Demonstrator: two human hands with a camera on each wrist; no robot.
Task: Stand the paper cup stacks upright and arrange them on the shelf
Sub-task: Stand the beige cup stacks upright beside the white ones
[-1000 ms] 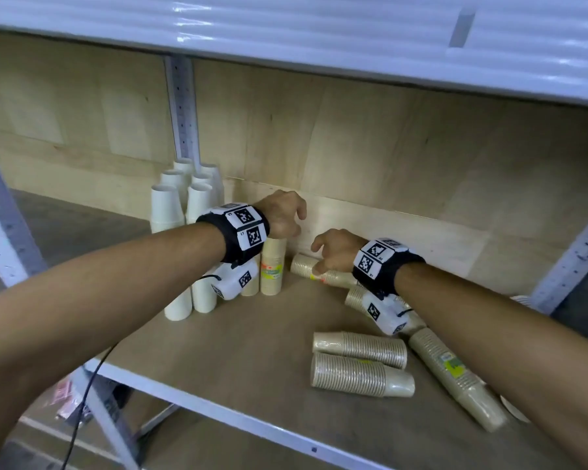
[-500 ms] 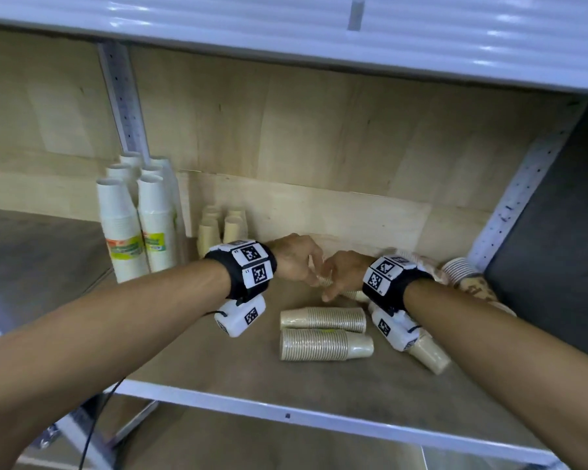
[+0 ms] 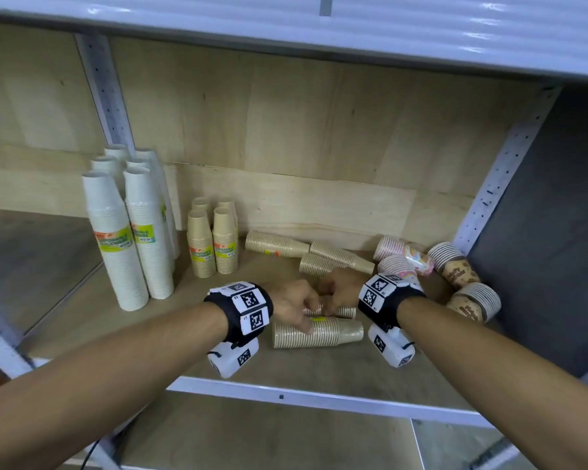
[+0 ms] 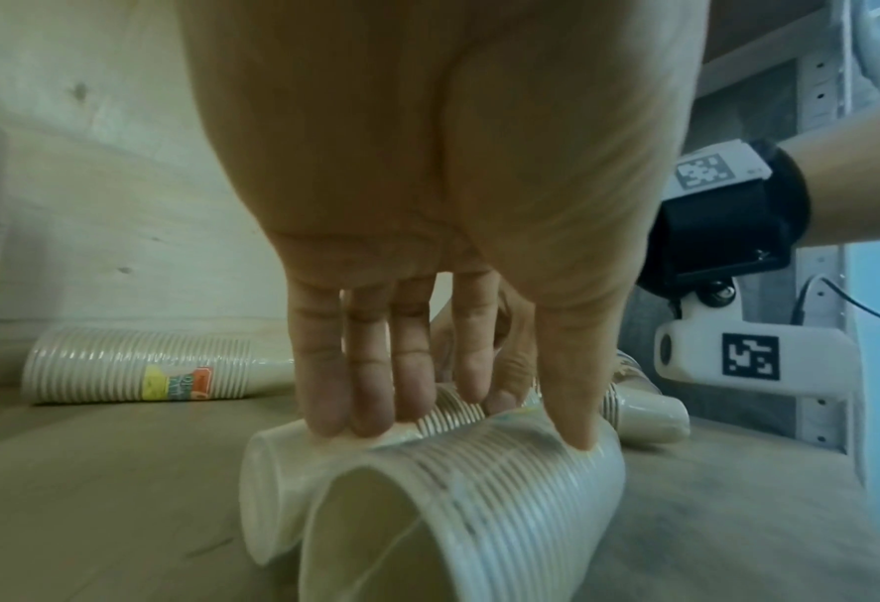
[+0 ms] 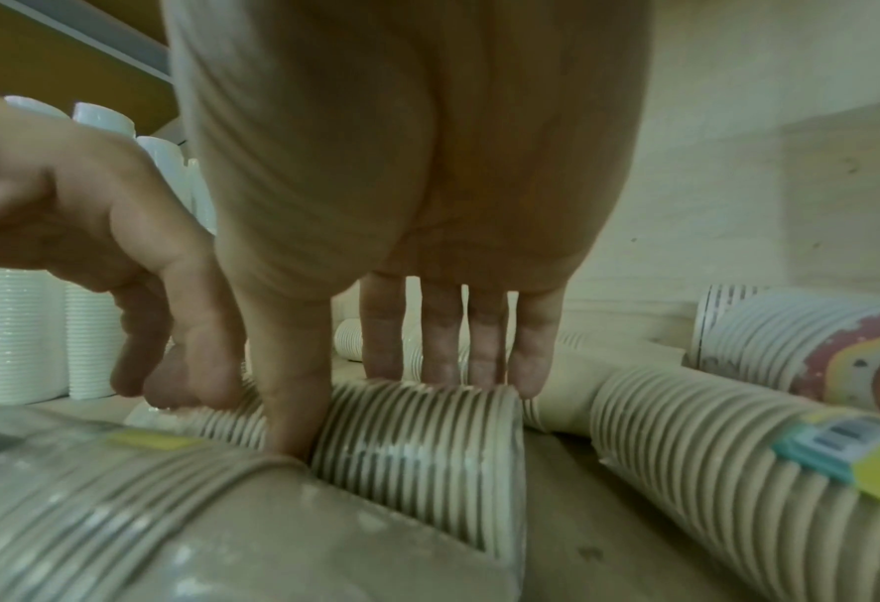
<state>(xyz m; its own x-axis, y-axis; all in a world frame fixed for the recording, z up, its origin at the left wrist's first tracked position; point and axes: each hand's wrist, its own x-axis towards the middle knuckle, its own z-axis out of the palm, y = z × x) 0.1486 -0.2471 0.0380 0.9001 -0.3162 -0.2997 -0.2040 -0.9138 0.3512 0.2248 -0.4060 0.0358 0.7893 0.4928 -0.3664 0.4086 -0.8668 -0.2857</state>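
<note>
Two beige cup stacks lie side by side near the front of the shelf board (image 3: 286,368). My left hand (image 3: 307,316) (image 4: 453,423) curls its fingers (image 4: 344,415) onto the rear stack (image 3: 348,312) (image 4: 267,460), with the thumb on the front stack (image 3: 319,334) (image 4: 478,509). My right hand (image 3: 330,304) (image 5: 375,407) grips the same rear stack (image 5: 416,440), fingers over its far side and thumb in the gap beside the front stack (image 5: 118,509). Upright beige stacks (image 3: 214,242) and tall white stacks (image 3: 133,232) stand at the left.
More beige stacks (image 3: 275,245) (image 3: 336,257) lie against the back wall. Patterned pink stacks (image 3: 404,256) and brown stacks (image 3: 455,266) lie in the right corner by the metal post (image 3: 499,174). An upper shelf (image 3: 286,22) hangs overhead. The board's metal front edge (image 3: 319,398) is just below my wrists.
My left hand left the upright beige stacks and my right left a stack at the back. Both came together and dropped onto the two front lying stacks.
</note>
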